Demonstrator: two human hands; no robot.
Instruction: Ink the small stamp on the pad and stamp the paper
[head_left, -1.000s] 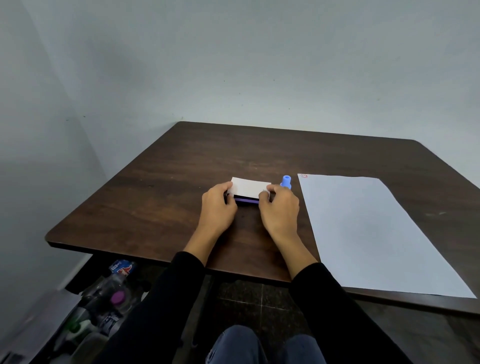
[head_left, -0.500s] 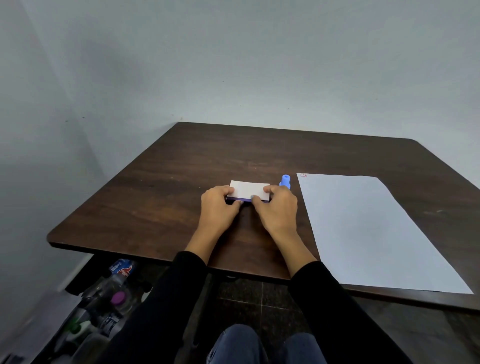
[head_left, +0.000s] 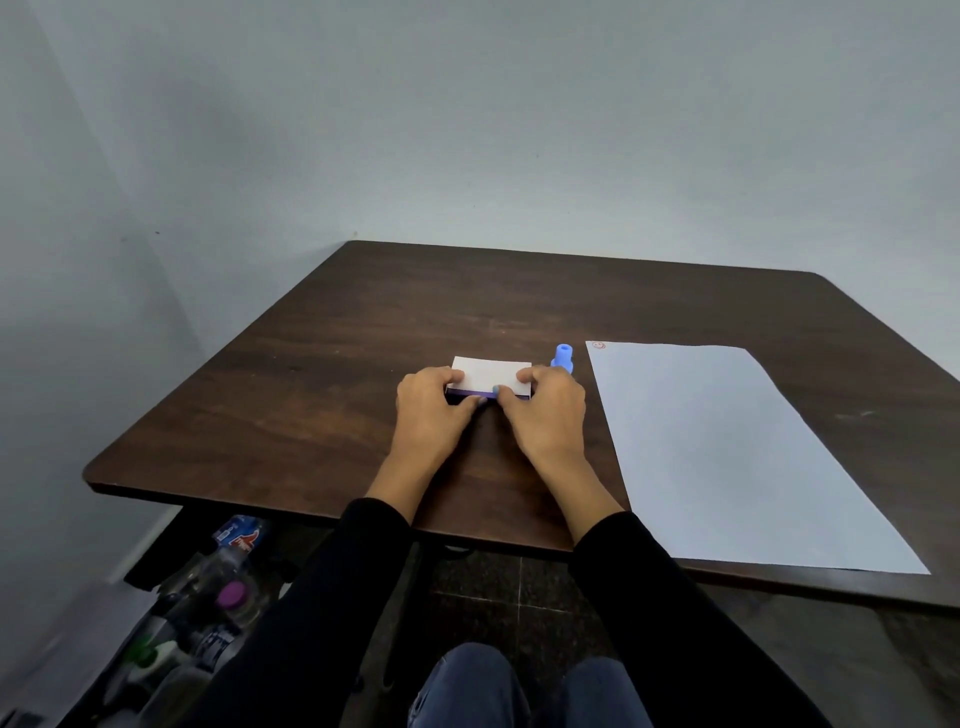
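Pale grey-blue walls are meeting in a corner behind a dark brown wooden desk (head_left: 322, 395), which is filling the middle of the head view. Near the desk's centre an ink pad (head_left: 491, 375) is lying flat, its white lid facing up over a dark purple base, and the lid is looking closed or nearly so; whether it is fully seated I cannot tell. Both hands are working at this pad. The left hand (head_left: 432, 410) is gripping its left end, with the fingers curled over the near left corner and the thumb lying along the front edge. The right hand (head_left: 545, 408) is gripping the right end, fingers wrapping over the top right corner and the thumb pressing at the front edge close to the left thumb.

Just beside the pad's right end, behind the right hand, a small blue stamp (head_left: 563, 357) is standing upright on the desk, untouched. Right of it, a white sheet of paper (head_left: 737, 457) is lying flat, reaching toward the near right edge. A small red round mark (head_left: 598, 345) is showing at the paper's far left corner.

Black sleeves are covering both forearms. Under the desk's left side, bottles (head_left: 228, 592) are sitting in a heap, one with a purple cap.
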